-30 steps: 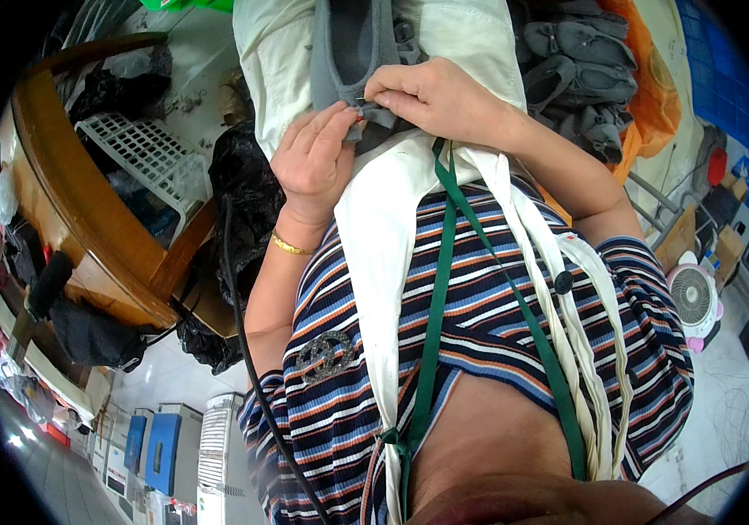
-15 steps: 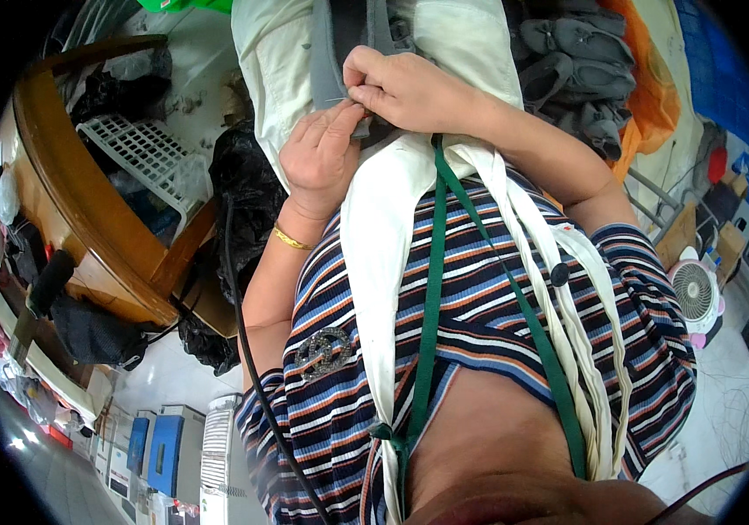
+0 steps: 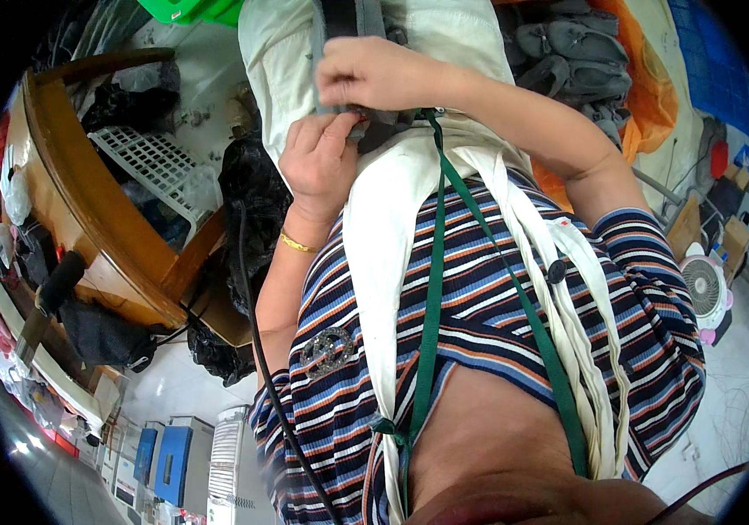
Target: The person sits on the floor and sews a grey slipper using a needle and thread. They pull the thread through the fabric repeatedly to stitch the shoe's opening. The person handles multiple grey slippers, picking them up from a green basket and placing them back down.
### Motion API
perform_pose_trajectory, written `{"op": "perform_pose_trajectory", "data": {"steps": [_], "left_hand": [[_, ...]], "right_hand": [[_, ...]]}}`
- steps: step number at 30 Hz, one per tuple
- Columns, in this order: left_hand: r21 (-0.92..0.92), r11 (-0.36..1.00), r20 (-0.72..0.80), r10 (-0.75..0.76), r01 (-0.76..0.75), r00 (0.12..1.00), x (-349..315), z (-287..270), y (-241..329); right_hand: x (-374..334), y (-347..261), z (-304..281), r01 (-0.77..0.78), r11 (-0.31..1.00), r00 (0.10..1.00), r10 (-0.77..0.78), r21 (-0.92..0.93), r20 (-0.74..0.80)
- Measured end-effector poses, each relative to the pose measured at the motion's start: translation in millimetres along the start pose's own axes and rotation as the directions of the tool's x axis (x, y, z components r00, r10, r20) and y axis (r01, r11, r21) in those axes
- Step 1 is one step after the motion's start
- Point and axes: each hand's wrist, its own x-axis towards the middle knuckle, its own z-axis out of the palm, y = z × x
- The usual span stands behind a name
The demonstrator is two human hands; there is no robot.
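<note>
A grey shoe (image 3: 369,19) with a dark inside lies lengthwise on my lap, over the pale trousers. My left hand (image 3: 316,164), with a gold bracelet at the wrist, is closed at the shoe's near end, thumb and forefinger pinched on its edge. Just above it, my right hand (image 3: 381,74) reaches across the shoe with its fingers curled together. Whatever sits in the right fingertips is too small to make out. My hands cover much of the shoe's middle.
A heap of grey shoes (image 3: 586,66) lies on orange sheeting (image 3: 646,87) to the right. On the left stand a curved wooden table (image 3: 98,197) and a white plastic basket (image 3: 151,166). Black plastic bags (image 3: 252,188) sit by my left arm. A small fan (image 3: 703,287) is at the right.
My right hand has moved left and slightly up, away from the left fingertips it was touching. The left hand keeps its pinch at the shoe's edge. A thin light line at the fingers no longer shows.
</note>
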Motion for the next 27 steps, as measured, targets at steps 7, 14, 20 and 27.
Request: {"op": "perform_pose_trajectory", "data": {"steps": [7, 14, 20, 27], "left_hand": [[-0.158, 0.951, 0.086, -0.254, 0.265, 0.963, 1.4, 1.5, 2.2], [-0.274, 0.893, 0.152, -0.326, 0.357, 0.933, 6.3, 1.1, 3.9], [-0.254, 0.893, 0.164, -0.339, 0.372, 0.926, 4.8, 1.8, 2.3], [-0.208, 0.904, 0.09, -0.363, 0.374, 0.928, -1.7, 2.5, 4.8]], "right_hand": [[5.9, 1.6, -0.9, -0.346, 0.498, 0.904, 0.403, 0.795, 0.141], [-2.2, -12.5, -65.1, 0.025, 0.146, 0.942, 0.328, 0.989, -0.072], [-34.3, -19.2, -30.2, -0.243, 0.851, 0.966, 0.258, 0.466, 0.034], [-60.0, -21.0, -19.6, -0.108, 0.99, 0.991, 0.115, -0.094, 0.066]]}}
